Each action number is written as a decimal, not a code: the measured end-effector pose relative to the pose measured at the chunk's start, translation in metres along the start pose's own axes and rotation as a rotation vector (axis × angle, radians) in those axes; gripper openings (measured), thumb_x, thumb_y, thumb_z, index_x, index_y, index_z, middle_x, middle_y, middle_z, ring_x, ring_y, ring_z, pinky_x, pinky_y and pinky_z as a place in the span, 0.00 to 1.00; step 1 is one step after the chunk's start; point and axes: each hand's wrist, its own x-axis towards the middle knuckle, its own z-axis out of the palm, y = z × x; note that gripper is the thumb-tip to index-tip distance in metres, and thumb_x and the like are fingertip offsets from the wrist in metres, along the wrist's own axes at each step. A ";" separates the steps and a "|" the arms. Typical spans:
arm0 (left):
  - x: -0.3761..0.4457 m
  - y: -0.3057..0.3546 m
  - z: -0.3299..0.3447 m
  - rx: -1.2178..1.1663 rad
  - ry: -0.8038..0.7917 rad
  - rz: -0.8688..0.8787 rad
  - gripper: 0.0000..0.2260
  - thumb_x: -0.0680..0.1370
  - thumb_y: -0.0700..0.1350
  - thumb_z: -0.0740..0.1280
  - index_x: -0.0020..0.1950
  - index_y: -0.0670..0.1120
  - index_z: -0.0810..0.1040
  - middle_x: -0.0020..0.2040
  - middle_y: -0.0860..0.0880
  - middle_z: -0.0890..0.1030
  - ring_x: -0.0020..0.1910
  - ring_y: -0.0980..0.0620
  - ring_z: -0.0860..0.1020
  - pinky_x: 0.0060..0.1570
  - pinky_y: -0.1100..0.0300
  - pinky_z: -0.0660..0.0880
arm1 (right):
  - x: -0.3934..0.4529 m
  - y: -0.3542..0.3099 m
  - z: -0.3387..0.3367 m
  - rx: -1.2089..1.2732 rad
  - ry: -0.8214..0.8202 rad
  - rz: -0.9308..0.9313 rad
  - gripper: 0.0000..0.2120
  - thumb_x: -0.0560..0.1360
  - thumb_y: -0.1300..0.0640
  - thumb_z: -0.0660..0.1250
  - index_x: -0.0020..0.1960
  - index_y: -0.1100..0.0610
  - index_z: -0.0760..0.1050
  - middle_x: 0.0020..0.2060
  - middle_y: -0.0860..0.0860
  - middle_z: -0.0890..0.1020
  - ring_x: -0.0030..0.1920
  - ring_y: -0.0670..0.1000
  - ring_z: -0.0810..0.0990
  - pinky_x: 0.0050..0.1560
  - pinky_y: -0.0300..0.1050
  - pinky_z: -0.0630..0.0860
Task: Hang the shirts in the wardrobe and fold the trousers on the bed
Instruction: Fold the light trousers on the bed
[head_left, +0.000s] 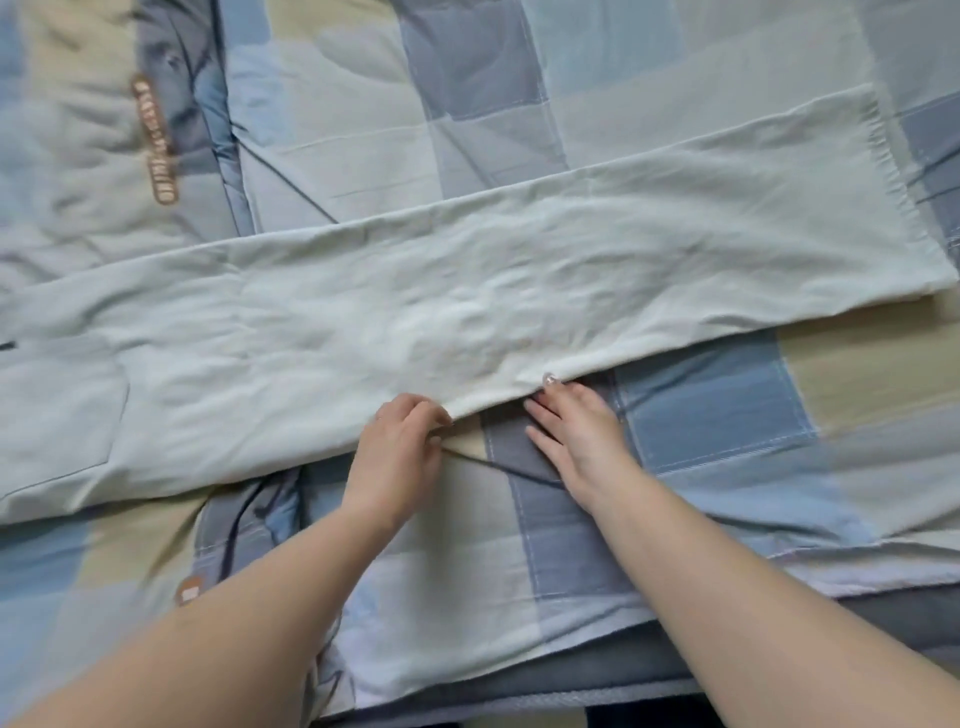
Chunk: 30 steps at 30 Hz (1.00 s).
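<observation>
Pale mint-white trousers (467, 291) lie stretched flat across the bed, legs stacked, hem at the far right and a back pocket at the left. My left hand (400, 447) pinches the trousers' near edge at about mid-length, fingers curled over the fabric. My right hand (576, 431) lies just to its right with fingers straight, fingertips slid under the same lifted edge and the palm on the quilt. No shirt or wardrobe is in view.
The bed is covered by a checked quilt (717, 415) in blue, grey and beige squares, wrinkled at the left. The bed's front edge (675, 670) runs along the bottom right, with dark floor below it.
</observation>
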 end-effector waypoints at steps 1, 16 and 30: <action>-0.009 -0.013 -0.005 -0.032 0.003 -0.013 0.10 0.71 0.33 0.67 0.50 0.43 0.79 0.50 0.47 0.77 0.52 0.45 0.75 0.50 0.58 0.68 | -0.002 0.016 0.022 0.002 -0.037 0.016 0.02 0.79 0.56 0.63 0.48 0.52 0.70 0.51 0.50 0.80 0.50 0.48 0.79 0.51 0.45 0.73; -0.115 -0.139 -0.068 -0.501 0.304 -0.150 0.10 0.71 0.34 0.64 0.44 0.48 0.79 0.44 0.55 0.78 0.46 0.60 0.75 0.46 0.69 0.71 | -0.040 0.145 0.193 -0.663 -0.445 -0.128 0.06 0.73 0.55 0.71 0.39 0.55 0.80 0.31 0.46 0.83 0.32 0.41 0.79 0.35 0.34 0.72; -0.137 -0.214 -0.096 -0.641 0.540 -0.467 0.15 0.75 0.36 0.64 0.43 0.58 0.75 0.47 0.55 0.77 0.46 0.62 0.76 0.46 0.75 0.69 | -0.078 0.181 0.182 -0.628 -0.431 -0.062 0.18 0.78 0.48 0.63 0.36 0.59 0.74 0.17 0.49 0.70 0.19 0.46 0.63 0.24 0.37 0.61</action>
